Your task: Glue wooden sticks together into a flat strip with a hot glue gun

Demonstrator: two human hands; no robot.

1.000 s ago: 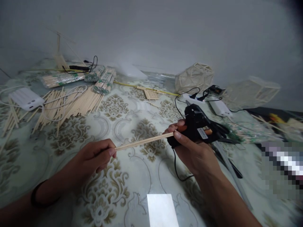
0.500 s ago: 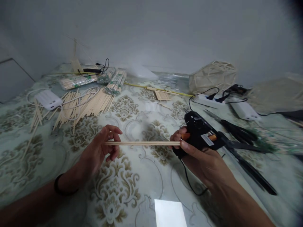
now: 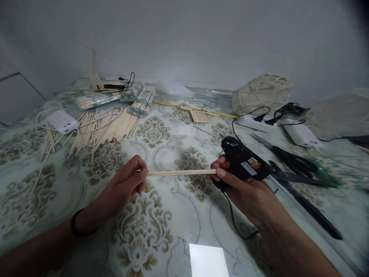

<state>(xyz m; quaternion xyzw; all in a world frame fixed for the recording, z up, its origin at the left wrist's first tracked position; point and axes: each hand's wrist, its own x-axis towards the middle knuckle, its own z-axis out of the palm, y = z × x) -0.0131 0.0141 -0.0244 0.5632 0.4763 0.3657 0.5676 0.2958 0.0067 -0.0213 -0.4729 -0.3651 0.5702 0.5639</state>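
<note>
Two thin wooden sticks [image 3: 181,172], lying side by side, stretch level between my hands above the patterned tablecloth. My left hand [image 3: 123,184], with a black band at the wrist, is closed round their left end. In my right hand [image 3: 245,192] is a black hot glue gun [image 3: 240,157] with an orange trigger, its nozzle pointing up and away to the left. The thumb and a finger of that same hand pinch the sticks' right end. A black cord hangs from the gun's grip.
Loose sticks [image 3: 115,125] and bundled packs [image 3: 142,100] lie back left by a white adapter [image 3: 63,121]. Scissors [image 3: 294,159], a power strip [image 3: 256,123] and a geometric stick frame [image 3: 262,94] are at the right. A small stick panel [image 3: 199,116] lies mid-back.
My left hand's fingers have closed on the sticks' left end, where they were spread before. The hand has shifted slightly right. My right hand keeps holding the glue gun and sticks.
</note>
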